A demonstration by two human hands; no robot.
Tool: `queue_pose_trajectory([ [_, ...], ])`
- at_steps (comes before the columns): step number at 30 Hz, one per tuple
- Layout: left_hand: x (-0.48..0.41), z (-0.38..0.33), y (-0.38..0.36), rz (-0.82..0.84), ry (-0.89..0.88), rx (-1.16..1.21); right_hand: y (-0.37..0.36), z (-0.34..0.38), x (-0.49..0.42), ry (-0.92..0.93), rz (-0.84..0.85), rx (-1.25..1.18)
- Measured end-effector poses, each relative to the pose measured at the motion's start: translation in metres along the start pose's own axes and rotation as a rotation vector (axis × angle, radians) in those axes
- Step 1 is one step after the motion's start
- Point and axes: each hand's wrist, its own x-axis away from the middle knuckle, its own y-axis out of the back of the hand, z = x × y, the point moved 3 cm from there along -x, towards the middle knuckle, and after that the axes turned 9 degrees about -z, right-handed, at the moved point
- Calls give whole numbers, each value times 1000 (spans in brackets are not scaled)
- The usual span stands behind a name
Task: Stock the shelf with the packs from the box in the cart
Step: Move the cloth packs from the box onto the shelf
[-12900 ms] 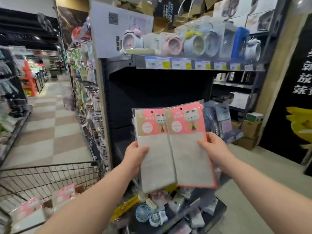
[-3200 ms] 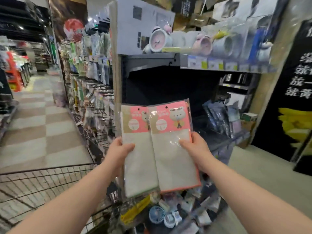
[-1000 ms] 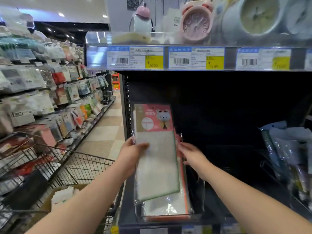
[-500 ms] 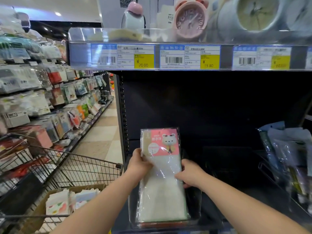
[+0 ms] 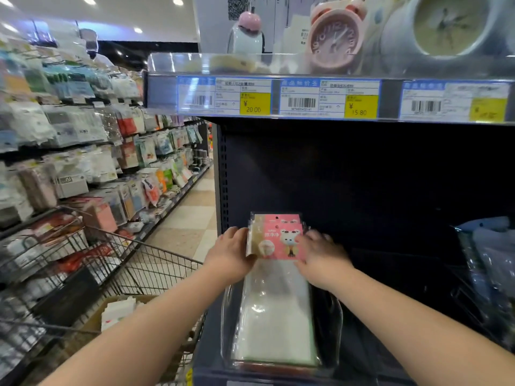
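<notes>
The cloth packs, clear bags with pink header cards and pale cloths, lie stacked in a clear tray at the left end of the dark shelf. My left hand holds the left edge of the packs' pink headers. My right hand holds the right edge, fingers over the card. The cardboard box with more packs sits in the wire cart at lower left.
An upper shelf with price tags and alarm clocks overhangs the work spot. Plastic-wrapped goods fill the shelf's right end. Hanging merchandise lines the aisle on the left, with tiled floor beyond the cart.
Both hands laid the upright packs down flat into the clear tray and slid up to the pink headers. The view moved a little closer to the shelf.
</notes>
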Motion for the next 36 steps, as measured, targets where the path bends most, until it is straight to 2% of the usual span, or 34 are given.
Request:
queue_pose_trajectory([
  [4, 10, 7, 23, 9, -72, -370, 3, 22, -10, 136, 11, 56],
  [12, 57, 43, 63, -9, 73, -595, -3, 89, -5, 354, 37, 2],
  [17, 99, 89, 77, 37, 271, -624, -17, 138, 11, 497, 81, -34],
  [23, 137, 150, 90, 94, 411, -626, -40, 189, 17, 583, 110, -7],
  [29, 154, 222, 104, 117, 444, -611, -66, 252, 10, 587, 111, 32],
  [36, 163, 328, 140, 145, 441, -584, -112, 349, -5, 552, 199, 72],
])
